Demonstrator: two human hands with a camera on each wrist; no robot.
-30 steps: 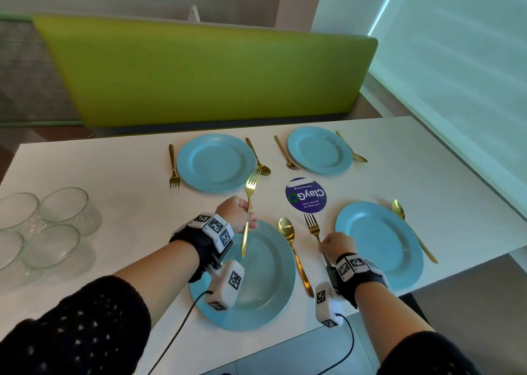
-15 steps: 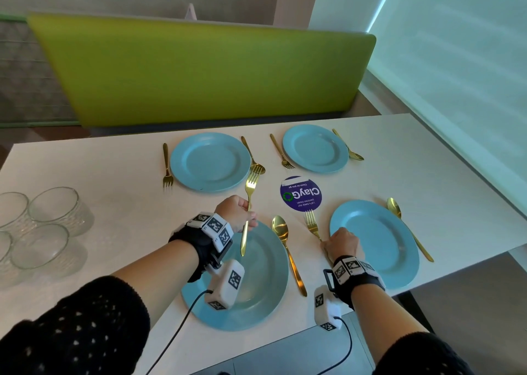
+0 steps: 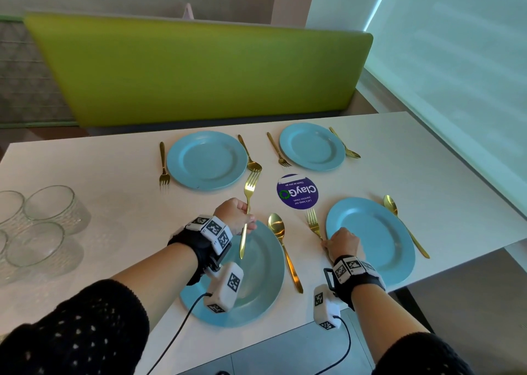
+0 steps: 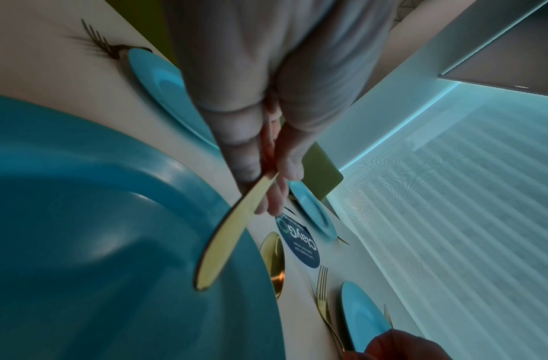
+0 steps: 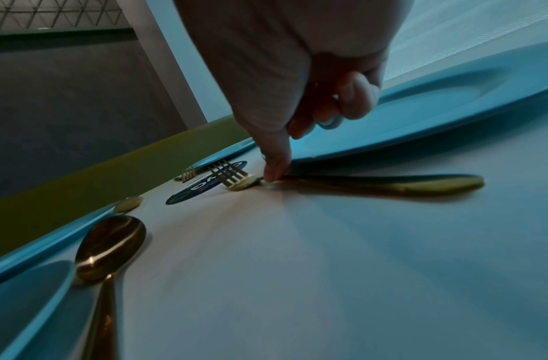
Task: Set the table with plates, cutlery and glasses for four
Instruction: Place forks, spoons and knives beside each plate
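From the head view we find the left hand (image 3: 235, 215) clamped round a gold fork (image 3: 248, 203), tines pointing away, its long axis running toward the person above the near-left plate (image 3: 265, 297). The bare table (image 3: 119, 232) left of that plate is the only place lacking a fork; it lies leftward of the fingers, so we judge this hand the nearer one. The right hand (image 3: 343, 243) rests on the handle of the second fork (image 3: 313, 223), just beside the near-right plate (image 3: 379, 237) (glasses (image 3: 48, 207) wait far left).

Left wrist view: thumb and fingers (image 4: 285, 151) pinch the handle.

Right wrist view: one fingertip (image 5: 274, 173) presses the lying fork's neck; the others curl loosely.
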